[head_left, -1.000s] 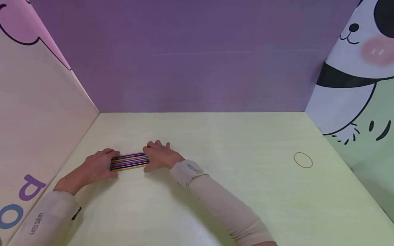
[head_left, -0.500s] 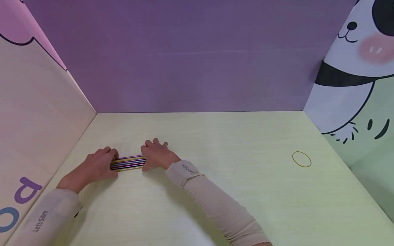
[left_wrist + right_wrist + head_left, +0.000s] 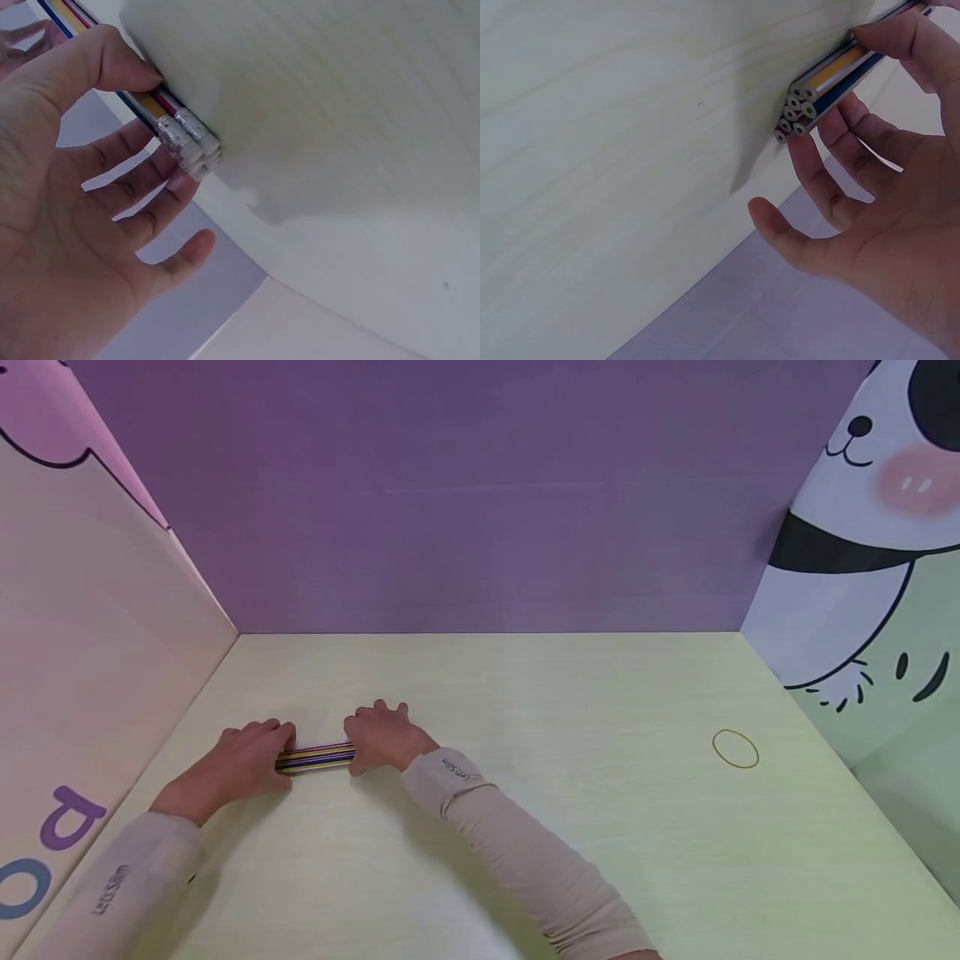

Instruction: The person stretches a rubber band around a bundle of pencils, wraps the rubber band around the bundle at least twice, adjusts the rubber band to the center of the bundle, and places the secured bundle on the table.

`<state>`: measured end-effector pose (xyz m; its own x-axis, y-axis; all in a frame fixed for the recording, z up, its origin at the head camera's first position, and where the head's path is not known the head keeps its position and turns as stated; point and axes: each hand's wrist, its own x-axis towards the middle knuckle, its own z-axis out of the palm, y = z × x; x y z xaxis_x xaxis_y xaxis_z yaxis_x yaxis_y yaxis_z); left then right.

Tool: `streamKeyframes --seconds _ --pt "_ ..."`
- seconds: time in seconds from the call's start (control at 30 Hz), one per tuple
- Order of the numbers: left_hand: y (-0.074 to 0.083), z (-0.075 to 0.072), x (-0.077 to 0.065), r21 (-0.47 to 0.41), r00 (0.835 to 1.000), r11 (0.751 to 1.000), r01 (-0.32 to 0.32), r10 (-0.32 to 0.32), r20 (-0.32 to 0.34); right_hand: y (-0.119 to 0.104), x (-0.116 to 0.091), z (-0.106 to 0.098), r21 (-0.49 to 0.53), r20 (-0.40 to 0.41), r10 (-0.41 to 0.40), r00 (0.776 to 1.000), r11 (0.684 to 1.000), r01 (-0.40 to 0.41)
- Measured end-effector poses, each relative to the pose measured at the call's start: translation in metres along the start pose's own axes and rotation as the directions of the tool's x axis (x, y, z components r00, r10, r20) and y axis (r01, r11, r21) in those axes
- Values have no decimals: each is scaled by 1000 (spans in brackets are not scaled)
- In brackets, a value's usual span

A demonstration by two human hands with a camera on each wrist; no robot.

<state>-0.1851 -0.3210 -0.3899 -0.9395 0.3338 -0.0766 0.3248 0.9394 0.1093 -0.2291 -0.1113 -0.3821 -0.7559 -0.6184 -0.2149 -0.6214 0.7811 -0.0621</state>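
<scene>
A bundle of several striped pencils (image 3: 317, 757) lies across both hands at the left of the table, bunched close together. My left hand (image 3: 247, 764) grips its left end, thumb on one side and fingers on the other; in the left wrist view the white eraser ends (image 3: 196, 146) with silver bands stick out past the thumb. My right hand (image 3: 386, 739) holds the other end the same way. Unsharpened flat tips (image 3: 796, 112) show there in the right wrist view. Apart from both hands, a thin yellow rubber band (image 3: 736, 749) lies on the right of the table.
The pale wood-grain table (image 3: 525, 793) is bounded by a purple back wall (image 3: 480, 510). A pinkish left wall (image 3: 90, 610) with printed letters and a right wall (image 3: 900, 602) with a cartoon panda stand at the sides.
The band of pencils between the hands has become narrower, drawn into a tighter bundle. My left hand has shifted slightly to the right. The rubber band lies where it was.
</scene>
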Motion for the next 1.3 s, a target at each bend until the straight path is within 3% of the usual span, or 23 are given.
streamKeyframes --seconds 0.23,0.47,0.83,1.07,1.3 --pt "5 2 3 -7 999 1000 -15 15 40 1 1 0 22 34 -18 999 1000 18" --pt "8 2 4 9 998 998 -57 57 35 -1 0 1 15 49 -14 999 1000 14" --pt "13 8 -2 91 990 988 -122 128 -58 -3 -7 13 -32 16 -35 999 999 36" --pt "23 12 -1 113 980 982 -155 167 -110 16 -13 21 6 -75 -47 996 999 48" --pt "45 6 3 41 954 972 -229 233 -189 40 -31 16 -52 -183 -82 980 996 74"
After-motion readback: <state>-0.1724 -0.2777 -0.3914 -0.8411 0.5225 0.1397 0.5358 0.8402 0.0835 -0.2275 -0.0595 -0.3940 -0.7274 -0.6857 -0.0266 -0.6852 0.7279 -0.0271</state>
